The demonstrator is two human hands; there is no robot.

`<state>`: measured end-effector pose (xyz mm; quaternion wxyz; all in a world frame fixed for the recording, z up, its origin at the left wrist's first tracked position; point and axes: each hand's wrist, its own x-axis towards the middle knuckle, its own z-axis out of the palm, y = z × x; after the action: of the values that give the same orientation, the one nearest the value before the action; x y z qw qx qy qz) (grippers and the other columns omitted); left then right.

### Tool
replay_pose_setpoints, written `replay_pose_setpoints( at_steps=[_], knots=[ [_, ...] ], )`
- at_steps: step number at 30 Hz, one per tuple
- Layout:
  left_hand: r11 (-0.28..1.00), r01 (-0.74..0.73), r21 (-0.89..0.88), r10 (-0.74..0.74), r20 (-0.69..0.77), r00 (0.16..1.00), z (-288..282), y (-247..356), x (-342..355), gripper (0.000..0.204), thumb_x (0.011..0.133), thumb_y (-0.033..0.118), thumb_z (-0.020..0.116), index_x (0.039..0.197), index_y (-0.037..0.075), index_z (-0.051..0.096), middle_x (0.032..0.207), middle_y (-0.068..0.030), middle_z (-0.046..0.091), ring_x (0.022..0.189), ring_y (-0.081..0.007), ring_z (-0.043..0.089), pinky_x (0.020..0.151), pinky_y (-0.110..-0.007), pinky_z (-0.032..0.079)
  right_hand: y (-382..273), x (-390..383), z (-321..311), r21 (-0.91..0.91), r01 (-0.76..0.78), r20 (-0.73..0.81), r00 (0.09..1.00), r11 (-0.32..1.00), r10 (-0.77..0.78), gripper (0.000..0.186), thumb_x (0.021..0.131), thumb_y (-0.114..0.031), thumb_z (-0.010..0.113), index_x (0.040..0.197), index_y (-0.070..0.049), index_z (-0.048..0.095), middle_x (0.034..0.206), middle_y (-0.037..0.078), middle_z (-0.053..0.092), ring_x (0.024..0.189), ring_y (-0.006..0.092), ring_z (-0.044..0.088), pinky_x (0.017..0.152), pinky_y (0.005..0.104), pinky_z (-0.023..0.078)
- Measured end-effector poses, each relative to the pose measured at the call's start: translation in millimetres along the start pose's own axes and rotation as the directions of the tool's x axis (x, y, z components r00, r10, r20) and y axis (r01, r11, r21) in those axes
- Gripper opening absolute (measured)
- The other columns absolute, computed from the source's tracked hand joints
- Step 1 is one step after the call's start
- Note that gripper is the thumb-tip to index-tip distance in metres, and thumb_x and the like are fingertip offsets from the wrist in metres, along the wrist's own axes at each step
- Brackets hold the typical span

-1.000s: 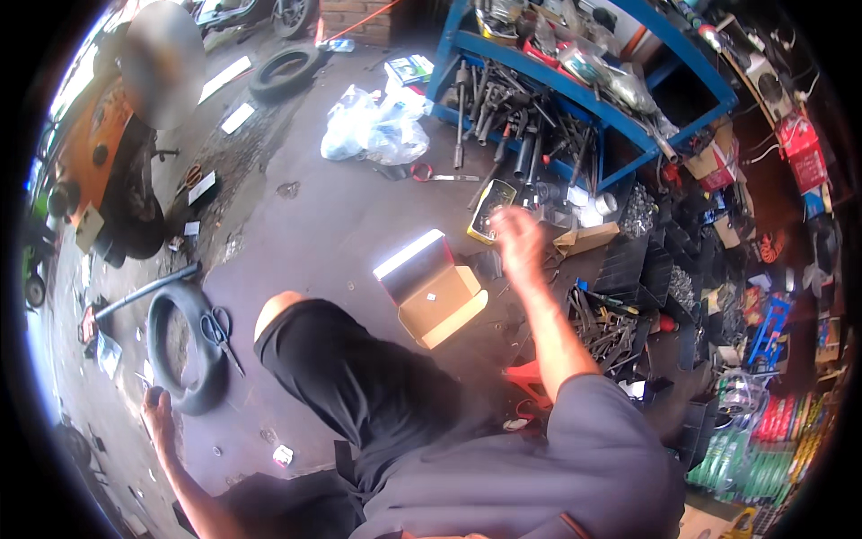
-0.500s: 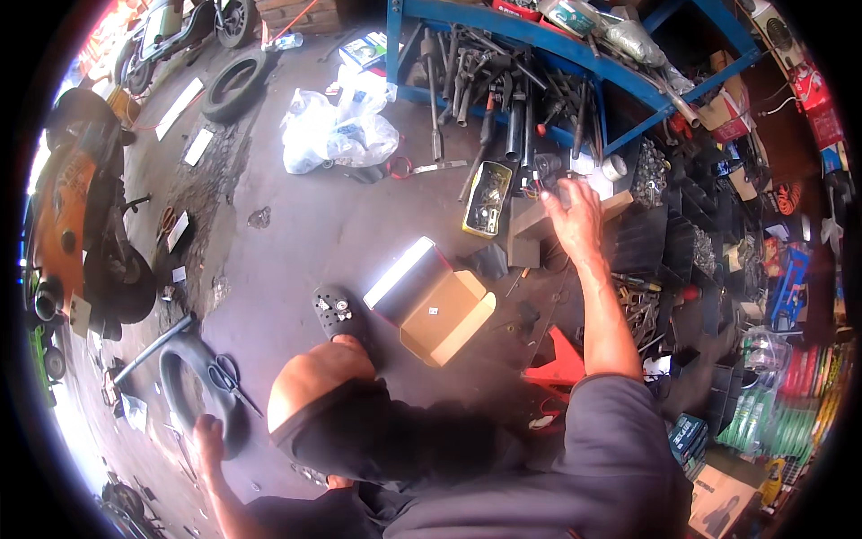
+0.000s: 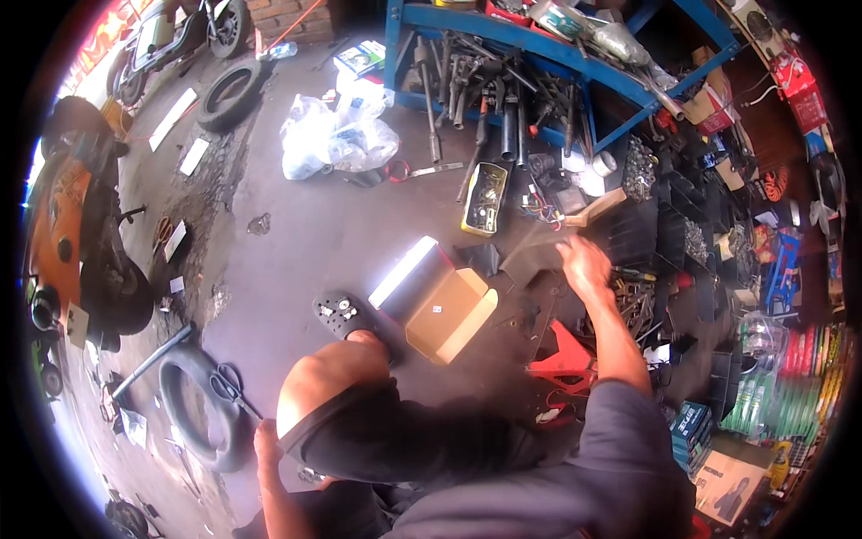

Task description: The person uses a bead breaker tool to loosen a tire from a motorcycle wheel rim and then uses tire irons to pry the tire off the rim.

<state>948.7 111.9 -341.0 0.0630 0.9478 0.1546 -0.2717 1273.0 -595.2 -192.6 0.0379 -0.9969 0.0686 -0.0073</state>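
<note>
My right hand (image 3: 584, 265) is low over the floor, fingers curled beside a blurred grey-brown flat piece (image 3: 530, 259); what they grip is unclear. Just above lie coloured wires (image 3: 541, 205), a cardboard strip (image 3: 594, 205) and a yellow-edged tray of small parts (image 3: 484, 198). An open cardboard box (image 3: 446, 323) sits left of that hand. My left hand (image 3: 267, 442) hangs beside my bare knee (image 3: 328, 382), near a grey inner tube (image 3: 175, 404) and scissors (image 3: 229, 391); its fingers are too small and partly hidden to read.
A blue rack (image 3: 485, 27) holds many metal tools, with plastic bags (image 3: 337, 144) beside it. An orange scooter (image 3: 67, 216) and a tire (image 3: 229, 94) are at left. A red metal piece (image 3: 561, 355) lies below my right hand; bins and hose coils (image 3: 772, 386) crowd the right.
My right hand first moved right, then came down and back toward me from the wires. My left hand has shifted right beside my knee. The view has shifted, showing my shod foot.
</note>
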Motion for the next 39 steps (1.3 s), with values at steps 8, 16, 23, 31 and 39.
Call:
replay_pose_setpoints(
  at_steps=[8, 16, 23, 31, 39],
  knots=[
    [0.955, 0.009, -0.297, -0.053, -0.14, 0.989, -30, 39, 2, 0.019, 0.083, 0.019, 0.059, 0.097, 0.005, 0.063, 0.095, -0.0213, 0.067, 0.092, -0.0413, 0.064, 0.077, -0.048, 0.05, 28, -95, -11, -0.07, -0.409, 0.097, 0.905, 0.91, 0.415, 0.037, 0.092, -0.039, 0.06, 0.099, -0.004, 0.069, 0.09, 0.024, 0.069, 0.089, 0.0415, 0.067, 0.081, 0.0495, 0.051],
    [0.916, 0.06, -0.396, -0.099, -0.077, 0.992, -85, 80, 16, 0.03, 0.082, 0.025, 0.059, 0.1, 0.003, 0.068, 0.101, -0.0234, 0.067, 0.098, -0.0406, 0.064, 0.087, -0.046, 0.049, -32, -51, 21, 0.022, 0.037, -0.329, 0.944, 0.999, -0.028, 0.023, 0.083, -0.027, 0.069, 0.081, -0.005, 0.062, 0.075, 0.016, 0.066, 0.078, 0.0351, 0.063, 0.07, 0.0464, 0.049],
    [0.81, -0.061, -0.584, -0.109, -0.252, 0.962, -132, 76, 20, 0.03, 0.082, 0.022, 0.06, 0.099, -0.002, 0.065, 0.092, -0.0199, 0.069, 0.088, -0.0348, 0.066, 0.082, -0.039, 0.05, -54, -13, 17, 0.095, -0.066, -0.126, 0.989, 0.993, 0.078, 0.022, 0.085, -0.028, 0.066, 0.087, -0.006, 0.062, 0.084, 0.015, 0.068, 0.084, 0.0356, 0.066, 0.073, 0.0481, 0.051],
    [0.881, 0.017, -0.474, -0.093, -0.136, 0.986, -60, 59, 19, 0.03, 0.081, 0.024, 0.061, 0.098, 0.0, 0.068, 0.096, -0.0211, 0.07, 0.093, -0.0386, 0.066, 0.083, -0.044, 0.05, -25, -54, 43, 0.246, 0.031, -0.321, 0.946, 0.969, 0.052, 0.025, 0.085, -0.028, 0.066, 0.083, -0.005, 0.059, 0.081, 0.015, 0.065, 0.076, 0.039, 0.064, 0.067, 0.0494, 0.05],
    [0.941, 0.048, -0.334, -0.028, 0.063, 0.998, -46, 125, 0, 0.035, 0.079, 0.029, 0.063, 0.101, 0.003, 0.07, 0.095, -0.0224, 0.07, 0.094, -0.0386, 0.067, 0.085, -0.045, 0.051, -37, -38, 38, 0.216, -0.036, -0.294, 0.951, 0.976, 0.1, 0.022, 0.082, -0.028, 0.068, 0.082, -0.008, 0.06, 0.082, 0.011, 0.066, 0.076, 0.035, 0.065, 0.068, 0.0468, 0.051]
  ],
)
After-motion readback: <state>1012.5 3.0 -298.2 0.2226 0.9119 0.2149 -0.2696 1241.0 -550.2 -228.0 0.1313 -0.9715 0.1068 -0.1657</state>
